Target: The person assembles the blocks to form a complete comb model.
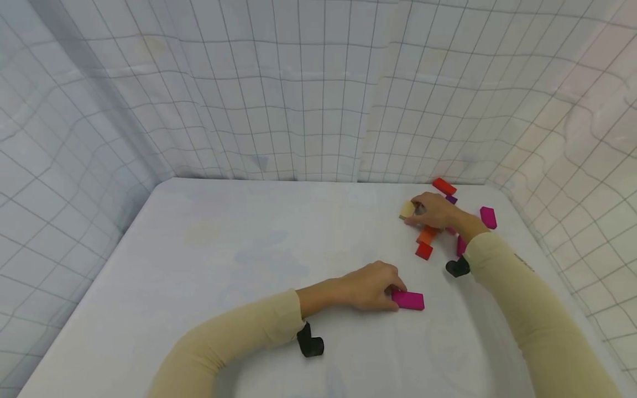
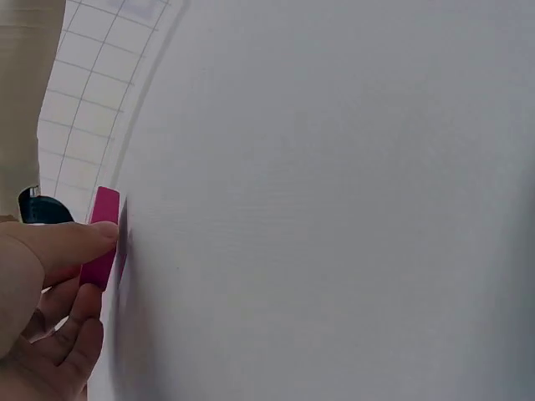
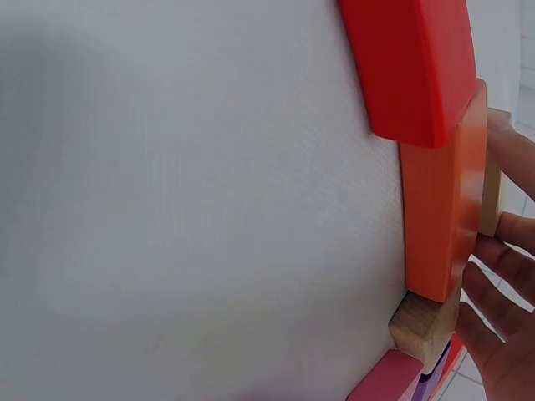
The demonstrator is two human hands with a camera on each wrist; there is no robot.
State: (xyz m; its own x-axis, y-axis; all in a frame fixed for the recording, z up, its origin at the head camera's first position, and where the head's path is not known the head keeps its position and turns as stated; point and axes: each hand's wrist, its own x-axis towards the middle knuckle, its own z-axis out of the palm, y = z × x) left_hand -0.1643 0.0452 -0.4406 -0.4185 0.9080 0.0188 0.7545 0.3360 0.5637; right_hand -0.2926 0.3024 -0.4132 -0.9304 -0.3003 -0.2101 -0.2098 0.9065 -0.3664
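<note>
My left hand (image 1: 372, 286) pinches a magenta block (image 1: 409, 300) by its left end, close over the white table. In the left wrist view, the thumb and fingers grip that magenta block (image 2: 102, 271) from opposite sides. Farther back on the right, a pale wooden block (image 1: 407, 210) is pinched between the thumb and fingers of my right hand (image 1: 434, 211). An orange block (image 3: 443, 200) lies beside this hand, with a red block (image 3: 414, 67) at its end. A brown wooden block (image 3: 422, 327) and a pink block (image 3: 387, 378) follow in the right wrist view.
Behind the right hand lie another red block (image 1: 444, 186) and a purple block (image 1: 451, 199). To its right are a magenta block (image 1: 488, 217) and, partly hidden by the arm, another magenta block (image 1: 461, 245). White grid-lined sheets (image 1: 318, 99) surround the table (image 1: 239, 237).
</note>
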